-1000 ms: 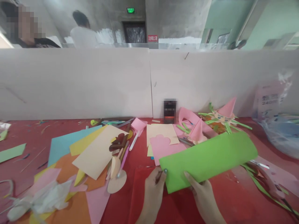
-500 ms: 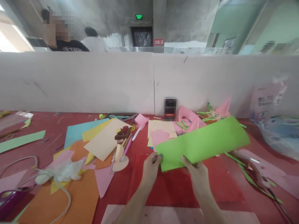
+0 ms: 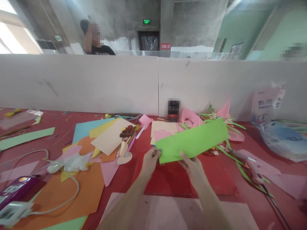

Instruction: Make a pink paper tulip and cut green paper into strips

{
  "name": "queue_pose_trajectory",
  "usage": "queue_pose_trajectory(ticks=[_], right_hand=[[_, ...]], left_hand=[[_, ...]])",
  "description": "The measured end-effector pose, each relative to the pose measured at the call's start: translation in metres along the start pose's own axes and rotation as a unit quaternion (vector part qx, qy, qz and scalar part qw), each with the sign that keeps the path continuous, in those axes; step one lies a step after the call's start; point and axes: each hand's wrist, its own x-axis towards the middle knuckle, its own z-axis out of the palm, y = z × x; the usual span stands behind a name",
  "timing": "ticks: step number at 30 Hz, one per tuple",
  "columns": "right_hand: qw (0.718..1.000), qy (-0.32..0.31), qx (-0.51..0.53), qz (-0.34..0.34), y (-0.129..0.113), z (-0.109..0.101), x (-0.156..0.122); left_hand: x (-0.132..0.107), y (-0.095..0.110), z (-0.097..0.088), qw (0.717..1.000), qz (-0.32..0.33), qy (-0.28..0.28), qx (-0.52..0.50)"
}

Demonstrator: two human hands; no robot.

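Note:
A long strip of bright green paper [image 3: 194, 140] is held up over the red mat [image 3: 165, 182], tilted with its right end higher. My left hand [image 3: 150, 159] pinches its lower left corner between thumb and fingers. Midway along the bottom edge, my right hand [image 3: 190, 164] grips it with the thumb in front; most of its fingers are hidden behind the paper. Just beyond the strip lie cream paper [image 3: 165, 126] and a pink cut-out [image 3: 163, 134]. Pink paper pieces and a pink cone [image 3: 224, 110] with green strips stand behind it.
Coloured sheets, including orange paper [image 3: 79, 191], cover the left side, with a white cable [image 3: 76, 188] and a purple power strip [image 3: 18, 188]. A corded glue gun [image 3: 255, 175] lies at right near a plastic bag [image 3: 271, 105]. A white partition [image 3: 96, 84] bounds the table's back.
Both hands and the green paper have shifted slightly left and up in the view, and the strip's right end looks shorter. The camera view has moved a little; the grip remains the same.

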Motion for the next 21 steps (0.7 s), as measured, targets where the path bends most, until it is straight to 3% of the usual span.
queue_pose_trajectory(ticks=[3,10,17,21], right_hand=[[1.000,0.012,-0.008,0.014,0.006,0.002,0.002],[0.999,0.045,-0.011,-0.025,0.010,-0.004,0.012],[0.986,-0.032,-0.132,-0.100,0.021,-0.005,0.012],[0.983,-0.039,-0.125,-0.127,0.024,-0.008,0.011]], left_hand=[[0.001,0.000,0.001,1.000,0.002,-0.006,0.009],[0.006,-0.011,0.001,0.997,0.040,0.007,0.059],[0.012,-0.010,0.004,0.995,0.066,-0.003,0.075],[0.002,-0.014,0.017,0.995,0.059,0.044,0.061]])
